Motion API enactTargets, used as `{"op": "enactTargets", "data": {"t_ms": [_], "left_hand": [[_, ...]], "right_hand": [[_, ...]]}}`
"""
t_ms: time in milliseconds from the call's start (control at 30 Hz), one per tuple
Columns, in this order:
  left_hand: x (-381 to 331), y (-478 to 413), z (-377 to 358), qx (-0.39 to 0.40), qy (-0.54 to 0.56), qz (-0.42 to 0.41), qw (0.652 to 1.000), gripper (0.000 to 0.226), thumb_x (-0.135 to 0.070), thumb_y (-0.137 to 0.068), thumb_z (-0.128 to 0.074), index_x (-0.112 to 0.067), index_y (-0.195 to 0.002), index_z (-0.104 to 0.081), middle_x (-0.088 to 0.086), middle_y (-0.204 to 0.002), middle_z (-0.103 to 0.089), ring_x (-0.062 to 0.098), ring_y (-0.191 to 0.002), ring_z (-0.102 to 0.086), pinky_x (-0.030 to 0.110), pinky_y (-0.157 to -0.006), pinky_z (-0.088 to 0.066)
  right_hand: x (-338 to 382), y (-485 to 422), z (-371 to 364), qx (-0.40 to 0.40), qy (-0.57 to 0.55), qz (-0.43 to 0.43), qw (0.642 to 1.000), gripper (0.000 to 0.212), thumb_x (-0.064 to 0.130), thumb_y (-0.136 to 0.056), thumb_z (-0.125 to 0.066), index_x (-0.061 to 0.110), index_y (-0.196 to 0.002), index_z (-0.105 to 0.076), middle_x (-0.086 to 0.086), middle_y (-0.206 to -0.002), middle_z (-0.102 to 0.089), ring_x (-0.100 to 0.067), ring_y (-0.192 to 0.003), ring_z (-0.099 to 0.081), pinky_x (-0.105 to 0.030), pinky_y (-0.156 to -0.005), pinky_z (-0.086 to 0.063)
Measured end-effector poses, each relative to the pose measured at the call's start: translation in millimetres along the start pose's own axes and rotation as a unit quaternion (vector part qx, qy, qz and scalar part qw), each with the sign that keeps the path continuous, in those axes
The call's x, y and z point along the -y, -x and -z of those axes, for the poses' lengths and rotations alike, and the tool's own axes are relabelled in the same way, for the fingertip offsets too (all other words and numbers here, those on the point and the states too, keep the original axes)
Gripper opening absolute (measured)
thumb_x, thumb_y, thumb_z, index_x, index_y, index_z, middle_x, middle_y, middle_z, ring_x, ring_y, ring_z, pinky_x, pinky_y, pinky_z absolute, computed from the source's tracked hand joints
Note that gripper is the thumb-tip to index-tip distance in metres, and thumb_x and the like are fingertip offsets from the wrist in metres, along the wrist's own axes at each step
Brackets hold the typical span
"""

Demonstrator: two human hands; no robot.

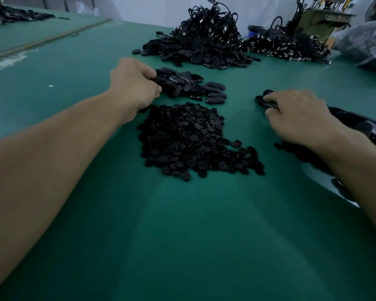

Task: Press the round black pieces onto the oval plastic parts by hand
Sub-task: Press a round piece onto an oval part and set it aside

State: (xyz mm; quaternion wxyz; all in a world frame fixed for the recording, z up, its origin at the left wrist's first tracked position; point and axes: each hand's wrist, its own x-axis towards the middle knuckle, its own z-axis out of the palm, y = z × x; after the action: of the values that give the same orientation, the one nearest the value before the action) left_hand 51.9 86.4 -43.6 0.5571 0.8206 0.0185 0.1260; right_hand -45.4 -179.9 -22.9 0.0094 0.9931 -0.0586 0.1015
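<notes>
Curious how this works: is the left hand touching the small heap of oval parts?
Touching. In the head view the left hand grips pieces at the edge of the oval parts heap.

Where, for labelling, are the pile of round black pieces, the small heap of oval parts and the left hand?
pile of round black pieces (189,140): head view, middle of the pile.
small heap of oval parts (187,84): head view, centre of the heap.
left hand (134,83): head view, back of the hand.
</notes>
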Motion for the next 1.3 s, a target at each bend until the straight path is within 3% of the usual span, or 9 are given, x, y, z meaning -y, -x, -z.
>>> {"op": "enactTargets", "data": {"t_ms": [133,233,367,433,600,733,1000,1167,1300], "left_hand": [[-1.6,1.8,-1.2,0.044,-0.055,-0.044,0.997,0.037,0.0,-0.089,-0.07,-0.01,-0.125,-0.068,0.01,-0.117,-0.069,0.023,-0.105,-0.069,0.033,-0.102,-0.053],[-3.4,6.6,-1.2,0.081,-0.106,-0.089,0.987,0.042,0.0,-0.092,-0.061,-0.015,-0.131,-0.065,0.008,-0.124,-0.069,0.021,-0.114,-0.065,0.034,-0.108,-0.047],[-4.4,10.3,-1.3,0.13,-0.179,-0.148,0.964,0.045,-0.004,-0.097,-0.051,-0.024,-0.136,-0.062,0.002,-0.133,-0.064,0.018,-0.108,-0.065,0.023,-0.094,-0.048],[-3.8,10.2,-1.4,0.162,-0.215,-0.181,0.946,0.048,-0.001,-0.097,-0.048,-0.022,-0.138,-0.06,0.003,-0.15,-0.051,0.02,-0.132,-0.052,0.024,-0.107,-0.038],[-4.6,9.5,0.1,0.153,-0.267,-0.242,0.92,0.046,0.004,-0.098,-0.043,-0.014,-0.136,-0.062,0.001,-0.161,-0.034,0.023,-0.15,-0.028,0.035,-0.125,-0.018],[-5.5,10.1,0.3,0.111,-0.234,-0.24,0.936,0.042,0.006,-0.097,-0.043,-0.007,-0.129,-0.067,0.005,-0.149,-0.051,0.021,-0.138,-0.044,0.018,-0.108,-0.03],[-9.4,17.7,0.5,0.033,-0.125,-0.175,0.976,0.036,0.005,-0.095,-0.047,-0.015,-0.113,-0.071,-0.003,-0.083,-0.066,0.003,-0.065,-0.062,0.003,-0.054,-0.042],[-14.7,26.9,0.2,0.019,-0.129,-0.225,0.966,0.028,-0.006,-0.09,-0.056,-0.03,-0.086,-0.069,-0.015,-0.075,-0.063,-0.001,-0.067,-0.059,0.017,-0.061,-0.046],[-18.5,32.1,-4.2,0.031,-0.128,-0.234,0.963,0.03,-0.011,-0.085,-0.059,-0.038,-0.075,-0.066,-0.02,-0.075,-0.065,-0.003,-0.064,-0.057,0.022,-0.065,-0.047]], "right_hand": [[2.3,0.1,-2.7,0.041,0.055,-0.007,0.998,0.035,0.027,-0.105,-0.035,0.012,-0.123,-0.061,-0.012,-0.127,-0.06,-0.037,-0.115,-0.047,-0.046,-0.086,-0.03],[6.3,1.9,1.8,0.019,0.015,0.01,1.0,0.029,0.021,-0.104,-0.043,0.018,-0.119,-0.067,-0.008,-0.128,-0.064,-0.036,-0.117,-0.052,-0.049,-0.098,-0.037],[7.4,5.6,5.9,-0.026,-0.075,0.037,0.996,0.014,0.017,-0.096,-0.06,0.021,-0.093,-0.073,-0.002,-0.1,-0.072,-0.027,-0.096,-0.063,-0.044,-0.092,-0.051],[7.4,6.7,5.8,-0.042,-0.121,0.045,0.991,0.009,0.02,-0.094,-0.067,0.021,-0.086,-0.07,0.004,-0.086,-0.068,-0.019,-0.086,-0.063,-0.032,-0.082,-0.049],[7.6,8.1,3.7,-0.029,-0.137,0.04,0.989,0.025,0.032,-0.094,-0.067,0.015,-0.113,-0.069,-0.003,-0.097,-0.069,-0.023,-0.097,-0.063,-0.033,-0.088,-0.049],[10.2,9.7,2.0,-0.027,-0.138,0.039,0.989,0.025,0.039,-0.096,-0.063,0.021,-0.11,-0.073,-0.001,-0.099,-0.07,-0.024,-0.099,-0.064,-0.041,-0.09,-0.053],[18.4,7.5,-0.9,-0.05,-0.152,0.049,0.986,0.009,0.027,-0.094,-0.067,0.021,-0.087,-0.068,-0.001,-0.091,-0.066,-0.02,-0.085,-0.062,-0.028,-0.074,-0.044],[15.0,10.7,5.2,-0.017,-0.191,0.047,0.98,0.015,0.005,-0.088,-0.065,0.019,-0.086,-0.072,0.008,-0.079,-0.065,0.0,-0.076,-0.059,0.003,-0.053,-0.036],[19.7,12.8,2.9,-0.03,-0.189,0.049,0.98,0.018,0.023,-0.091,-0.063,0.018,-0.107,-0.068,0.0,-0.1,-0.067,-0.019,-0.096,-0.061,-0.013,-0.075,-0.041]]}}
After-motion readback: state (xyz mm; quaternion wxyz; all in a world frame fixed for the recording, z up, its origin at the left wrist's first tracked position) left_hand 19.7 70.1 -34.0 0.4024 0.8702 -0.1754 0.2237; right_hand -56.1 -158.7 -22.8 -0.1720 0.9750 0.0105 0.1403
